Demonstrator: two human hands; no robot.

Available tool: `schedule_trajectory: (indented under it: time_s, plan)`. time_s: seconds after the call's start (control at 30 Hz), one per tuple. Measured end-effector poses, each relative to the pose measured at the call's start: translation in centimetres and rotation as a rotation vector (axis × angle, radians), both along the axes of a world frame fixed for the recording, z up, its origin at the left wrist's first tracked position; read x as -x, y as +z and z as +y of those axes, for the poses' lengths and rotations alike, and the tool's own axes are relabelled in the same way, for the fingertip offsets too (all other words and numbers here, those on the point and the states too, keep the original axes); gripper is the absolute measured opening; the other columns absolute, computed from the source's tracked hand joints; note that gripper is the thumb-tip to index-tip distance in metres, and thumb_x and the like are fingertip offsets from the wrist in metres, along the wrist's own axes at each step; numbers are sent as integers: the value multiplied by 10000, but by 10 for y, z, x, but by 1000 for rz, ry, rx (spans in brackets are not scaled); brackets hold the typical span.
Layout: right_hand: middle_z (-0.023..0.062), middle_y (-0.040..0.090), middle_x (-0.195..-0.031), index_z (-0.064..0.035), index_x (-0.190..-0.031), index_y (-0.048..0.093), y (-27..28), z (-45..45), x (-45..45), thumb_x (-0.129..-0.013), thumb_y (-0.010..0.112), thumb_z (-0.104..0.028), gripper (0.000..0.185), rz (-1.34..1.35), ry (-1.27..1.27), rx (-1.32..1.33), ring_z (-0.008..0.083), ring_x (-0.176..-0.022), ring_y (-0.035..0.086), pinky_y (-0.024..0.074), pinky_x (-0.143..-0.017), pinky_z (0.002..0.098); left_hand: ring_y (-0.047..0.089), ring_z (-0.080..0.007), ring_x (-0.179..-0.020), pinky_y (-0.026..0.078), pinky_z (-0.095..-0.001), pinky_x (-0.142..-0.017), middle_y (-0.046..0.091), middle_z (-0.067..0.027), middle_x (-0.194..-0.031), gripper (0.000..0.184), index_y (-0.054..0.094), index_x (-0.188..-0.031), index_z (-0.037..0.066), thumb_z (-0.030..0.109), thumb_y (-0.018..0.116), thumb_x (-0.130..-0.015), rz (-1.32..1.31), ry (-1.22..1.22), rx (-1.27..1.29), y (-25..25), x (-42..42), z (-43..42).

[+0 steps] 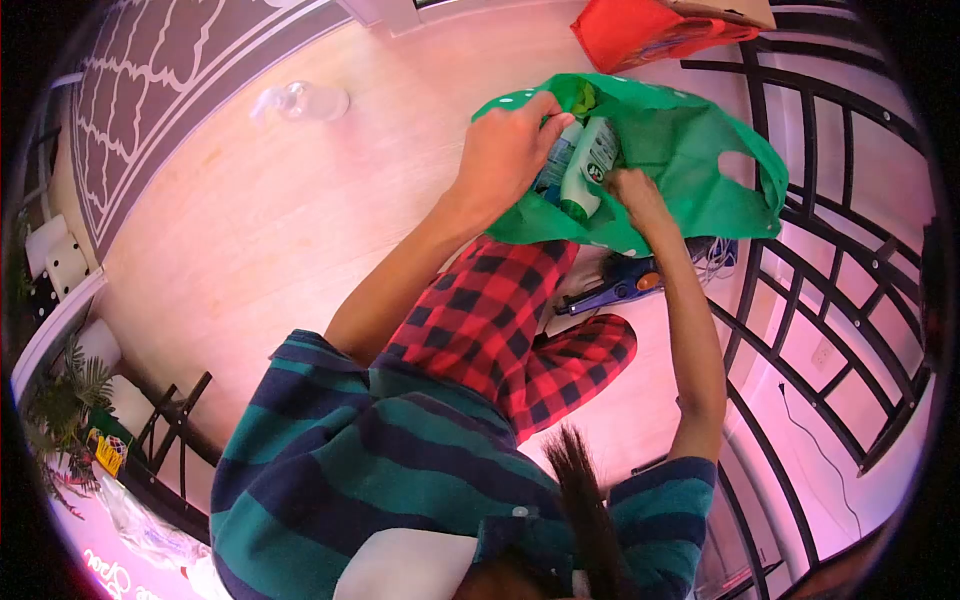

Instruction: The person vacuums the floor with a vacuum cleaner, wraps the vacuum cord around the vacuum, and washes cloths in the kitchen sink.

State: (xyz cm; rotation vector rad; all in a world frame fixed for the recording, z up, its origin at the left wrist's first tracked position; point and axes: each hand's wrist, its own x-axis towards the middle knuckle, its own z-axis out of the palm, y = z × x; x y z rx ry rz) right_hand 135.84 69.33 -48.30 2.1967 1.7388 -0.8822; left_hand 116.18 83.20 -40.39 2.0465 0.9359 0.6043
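Note:
A green bag (690, 150) lies open on its side in front of my knees. My left hand (510, 145) is closed on its near-left rim, thumb and fingers pinched together. Inside the mouth is a white bottle (590, 165) with a green end, tilted, beside a bluish labelled container (557, 160). A yellow-green item (584, 98) shows behind them. My right hand (635, 190) reaches into the bag with curled fingers against the white bottle's right side. The fingertips are partly hidden, so what they hold cannot be made out.
A blue and orange device (635, 285) with a cord lies by my knee, partly under the bag. Behind the bag sits a red bag (640, 35). Black metal racks (800, 200) stand at right. A clear plastic object (305, 100) lies on the floor near a patterned rug (150, 90).

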Motion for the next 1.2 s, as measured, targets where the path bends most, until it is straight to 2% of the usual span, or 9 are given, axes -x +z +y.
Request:
schedule_trajectory:
  time_s: [0.13,0.23,0.37,0.63,0.67,0.8,0.97,1.1,1.2]
  plan:
    - [263,497,-1039,-6,-1073,480,-49,-9,9,-712,532,-50,367,-57,-406,-37,408,-895,532,464,-713,464,499,-302,-451,371,-369,-445,503,-152,-516,192,564,-830,56,248,545,-827,23,10,13,-5,6,1]
    - [263,456,-1095,3,-1186,375,-72,-6,13,-715,536,-57,502,-27,-255,-431,423,-835,545,472,-688,475,496,-299,-447,366,-370,-443,503,-151,-519,186,564,-837,56,241,543,-828,86,16,69,-3,9,-1]
    - [221,385,-1215,-36,-1217,377,-142,-7,1,-689,641,-219,617,74,-285,-663,381,-1092,404,364,-898,440,494,-293,-443,366,-368,-444,518,-152,-540,175,563,-852,61,234,544,-828,125,44,119,-4,22,-5]
    - [157,459,-1200,-88,-1208,418,-128,10,-1,-729,592,-336,567,-306,-478,-445,338,-1085,441,377,-870,443,503,-288,-452,373,-346,-441,528,-160,-557,150,559,-869,65,207,558,-819,191,131,120,-7,45,3]
    - [150,471,-1191,-84,-1181,450,-129,10,-1,-725,600,-349,548,-66,-820,-437,339,-1079,445,374,-875,437,500,-285,-448,372,-344,-441,524,-158,-553,146,558,-871,65,201,560,-818,182,123,122,-6,46,4]
    - [139,492,-1166,-83,-1146,488,-163,-15,-15,-718,615,-358,524,-339,-274,-519,319,-1051,475,389,-872,393,477,-271,-430,365,-337,-439,504,-150,-529,131,553,-878,63,178,563,-816,189,84,160,-4,46,-5]
    - [150,562,-1056,-11,-1057,540,-162,-53,-52,-716,637,-282,446,175,-312,-519,287,-957,527,416,-829,364,448,-254,-411,344,-327,-424,479,-140,-505,125,549,-875,60,170,560,-817,154,55,159,-5,43,-6]
    - [102,601,-925,33,-947,574,11,-27,-32,-726,600,-135,279,713,-1201,-260,219,-775,583,466,-737,320,415,-231,-394,328,-327,-415,466,-135,-496,131,546,-871,53,171,561,-816,120,27,155,-2,34,-9]
    - [83,586,-926,39,-950,552,63,-42,-33,-704,603,-83,279,919,-1279,-532,168,-776,582,479,-733,309,396,-223,-392,321,-330,-416,466,-129,-494,134,544,-871,49,171,557,-818,106,5,158,1,31,-10]
